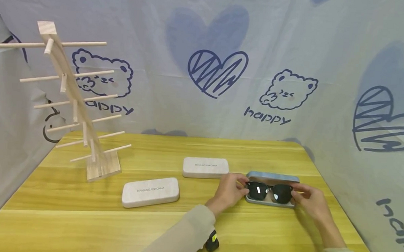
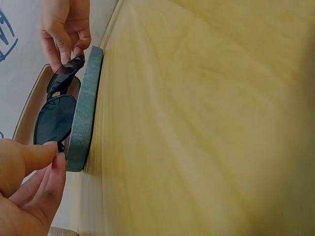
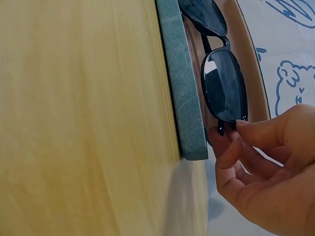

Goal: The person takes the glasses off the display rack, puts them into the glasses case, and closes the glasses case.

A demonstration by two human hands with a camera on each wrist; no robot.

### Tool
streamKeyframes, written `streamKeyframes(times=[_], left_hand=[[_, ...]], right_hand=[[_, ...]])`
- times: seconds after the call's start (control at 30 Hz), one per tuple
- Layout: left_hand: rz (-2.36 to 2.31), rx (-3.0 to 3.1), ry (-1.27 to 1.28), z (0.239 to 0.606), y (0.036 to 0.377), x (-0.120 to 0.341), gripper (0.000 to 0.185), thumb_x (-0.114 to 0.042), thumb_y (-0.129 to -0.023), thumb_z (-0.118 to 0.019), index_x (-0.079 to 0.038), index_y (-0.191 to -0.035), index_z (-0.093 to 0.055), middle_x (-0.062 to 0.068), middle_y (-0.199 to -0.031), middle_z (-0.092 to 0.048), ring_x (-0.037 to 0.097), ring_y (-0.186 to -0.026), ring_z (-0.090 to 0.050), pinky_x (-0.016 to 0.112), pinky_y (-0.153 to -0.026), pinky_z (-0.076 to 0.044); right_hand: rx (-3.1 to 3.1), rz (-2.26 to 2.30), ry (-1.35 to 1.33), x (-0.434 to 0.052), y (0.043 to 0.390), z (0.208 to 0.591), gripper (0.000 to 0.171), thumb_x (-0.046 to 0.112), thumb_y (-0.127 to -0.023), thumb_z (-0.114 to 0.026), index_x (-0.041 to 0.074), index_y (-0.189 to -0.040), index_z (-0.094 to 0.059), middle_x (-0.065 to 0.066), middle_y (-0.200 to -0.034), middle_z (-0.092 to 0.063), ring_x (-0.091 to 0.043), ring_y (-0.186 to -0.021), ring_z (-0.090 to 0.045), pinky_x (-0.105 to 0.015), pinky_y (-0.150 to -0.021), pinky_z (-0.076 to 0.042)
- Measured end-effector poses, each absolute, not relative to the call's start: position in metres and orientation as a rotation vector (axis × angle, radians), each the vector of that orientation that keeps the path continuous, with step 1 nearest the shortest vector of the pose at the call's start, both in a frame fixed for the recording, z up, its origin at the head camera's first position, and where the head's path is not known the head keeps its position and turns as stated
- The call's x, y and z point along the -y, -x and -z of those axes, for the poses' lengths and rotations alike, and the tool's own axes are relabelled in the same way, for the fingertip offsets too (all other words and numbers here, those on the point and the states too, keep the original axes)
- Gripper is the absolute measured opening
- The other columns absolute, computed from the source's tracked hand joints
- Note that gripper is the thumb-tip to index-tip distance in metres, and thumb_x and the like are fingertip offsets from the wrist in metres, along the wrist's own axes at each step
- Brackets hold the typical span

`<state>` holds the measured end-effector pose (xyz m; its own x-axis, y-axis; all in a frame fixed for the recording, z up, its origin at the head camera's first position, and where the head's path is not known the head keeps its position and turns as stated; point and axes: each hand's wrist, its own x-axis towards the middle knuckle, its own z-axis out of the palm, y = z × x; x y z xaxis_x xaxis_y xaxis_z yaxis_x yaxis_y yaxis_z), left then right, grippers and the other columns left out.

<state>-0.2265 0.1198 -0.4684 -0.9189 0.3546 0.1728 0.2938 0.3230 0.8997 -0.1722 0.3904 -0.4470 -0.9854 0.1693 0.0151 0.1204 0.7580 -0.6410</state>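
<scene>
Black sunglasses (image 1: 282, 193) with dark lenses are at an open blue-grey glasses case (image 1: 273, 177) on the right of the table. My left hand (image 1: 230, 190) pinches their left corner between thumb and fingers. At the opposite corner, my right hand (image 1: 311, 201) pinches the frame the same way. In the left wrist view the sunglasses (image 2: 55, 119) sit tilted within the case's mouth, above its blue-grey front wall (image 2: 84, 115). The right wrist view shows the thumb on the hinge end of the sunglasses (image 3: 225, 86). Whether the frame touches the case floor is hidden.
Two closed white glasses cases, one near the middle (image 1: 205, 168) and one left of it (image 1: 150, 192), lie on the wooden table (image 1: 80, 226). A wooden rack with several pegs (image 1: 75, 92) stands at the left. Printed cloth (image 1: 152, 32) hangs behind and at the sides.
</scene>
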Motion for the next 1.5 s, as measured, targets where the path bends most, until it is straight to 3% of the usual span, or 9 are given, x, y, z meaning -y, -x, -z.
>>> streamKeyframes(times=[0.23, 0.6, 0.83, 0.97, 1.13, 1.37, 1.5], left_hand=[[-1.646, -2.563, -0.638, 0.471, 0.226, -0.126, 0.027, 0.006, -0.084, -0.080, 0.000, -0.110, -0.077, 0.013, -0.098, -0.077, 0.009, -0.077, -0.072, 0.012, -0.067, -0.054], [-1.494, -2.700, -0.689, 0.470, 0.225, -0.127, 0.029, 0.005, -0.086, -0.078, -0.001, -0.115, -0.077, 0.013, -0.105, -0.077, 0.009, -0.076, -0.071, 0.010, -0.063, -0.051], [-1.394, -2.740, -0.661, 0.469, 0.226, -0.126, 0.030, 0.002, -0.089, -0.076, -0.006, -0.118, -0.078, 0.012, -0.113, -0.075, 0.018, -0.091, -0.071, 0.013, -0.070, -0.051], [-1.388, -2.723, -0.669, 0.468, 0.226, -0.126, 0.030, 0.002, -0.090, -0.075, -0.005, -0.119, -0.077, 0.013, -0.116, -0.074, 0.014, -0.089, -0.071, 0.012, -0.068, -0.051], [-1.414, -2.679, -0.662, 0.467, 0.227, -0.123, 0.027, 0.002, -0.093, -0.071, -0.004, -0.119, -0.077, 0.013, -0.118, -0.075, 0.008, -0.083, -0.067, 0.012, -0.063, -0.049], [-1.496, -2.694, -0.565, 0.466, 0.230, -0.116, 0.018, -0.002, -0.096, -0.066, -0.006, -0.106, -0.081, 0.007, -0.104, -0.081, 0.013, -0.086, -0.073, 0.020, -0.069, -0.055], [-1.516, -2.733, -0.541, 0.465, 0.233, -0.114, 0.019, -0.007, -0.098, -0.064, -0.006, -0.109, -0.080, 0.007, -0.103, -0.080, 0.018, -0.091, -0.074, 0.025, -0.074, -0.058]], right_hand=[[2.873, -1.031, 0.235, -0.394, 0.172, 0.448, 0.034, 0.008, -0.101, -0.063, -0.005, -0.132, -0.065, -0.030, -0.132, -0.066, -0.040, -0.110, -0.069, -0.020, -0.073, -0.050], [2.871, -0.978, 0.168, -0.394, 0.173, 0.451, 0.034, 0.007, -0.099, -0.066, -0.008, -0.129, -0.066, -0.032, -0.125, -0.068, -0.044, -0.104, -0.072, -0.022, -0.070, -0.053], [2.867, -0.960, 0.189, -0.391, 0.173, 0.452, 0.034, 0.009, -0.097, -0.069, -0.008, -0.126, -0.068, -0.030, -0.119, -0.072, -0.041, -0.098, -0.075, -0.021, -0.065, -0.053], [2.872, -0.974, 0.236, -0.389, 0.173, 0.451, 0.036, 0.011, -0.095, -0.072, -0.008, -0.126, -0.068, -0.030, -0.112, -0.074, -0.037, -0.092, -0.077, -0.024, -0.062, -0.055], [2.893, -0.999, 0.273, -0.389, 0.172, 0.449, 0.040, 0.013, -0.096, -0.072, -0.009, -0.129, -0.065, -0.032, -0.115, -0.072, -0.037, -0.094, -0.076, -0.026, -0.062, -0.056], [2.910, -1.017, 0.281, -0.393, 0.173, 0.446, 0.045, 0.019, -0.097, -0.071, -0.008, -0.132, -0.065, -0.028, -0.105, -0.076, -0.031, -0.089, -0.077, -0.026, -0.066, -0.056], [2.928, -1.046, 0.286, -0.397, 0.173, 0.443, 0.043, 0.023, -0.099, -0.069, -0.006, -0.131, -0.066, -0.028, -0.112, -0.075, -0.028, -0.091, -0.076, -0.027, -0.068, -0.055]])
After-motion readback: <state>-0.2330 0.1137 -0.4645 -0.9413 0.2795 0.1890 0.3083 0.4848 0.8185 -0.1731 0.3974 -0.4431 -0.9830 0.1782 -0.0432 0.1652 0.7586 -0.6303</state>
